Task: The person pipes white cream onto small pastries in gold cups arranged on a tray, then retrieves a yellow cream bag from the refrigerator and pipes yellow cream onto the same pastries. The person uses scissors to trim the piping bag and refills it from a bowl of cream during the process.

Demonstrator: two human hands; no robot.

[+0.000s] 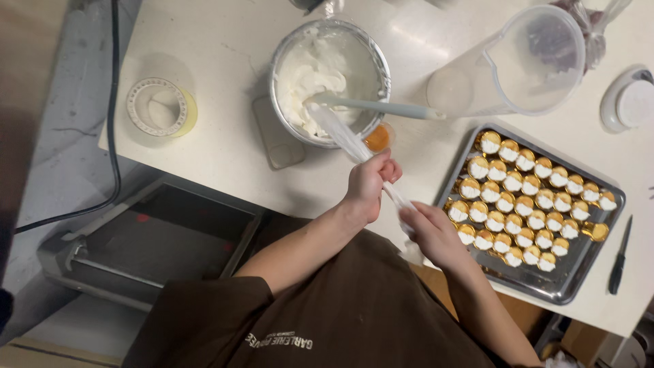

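Holding a clear piping bag (pixel 354 146) stretched between both hands, over the near edge of the bench (pixel 225 48).

I see the bag's long axis slanting from the metal bowl of white cream (pixel 330 75) at far left down toward the near right. My left hand (pixel 369 185) has its fingers closed around the bag's middle, the nearer hand to the bowl; my right hand (pixel 432 235) has fingers pinched shut on the lower end, just beside the tray (pixel 565 289) of gold foil cups. A pale spatula (pixel 381 107) lies across the bowl, handle pointing right toward the clear jug (pixel 524 65).
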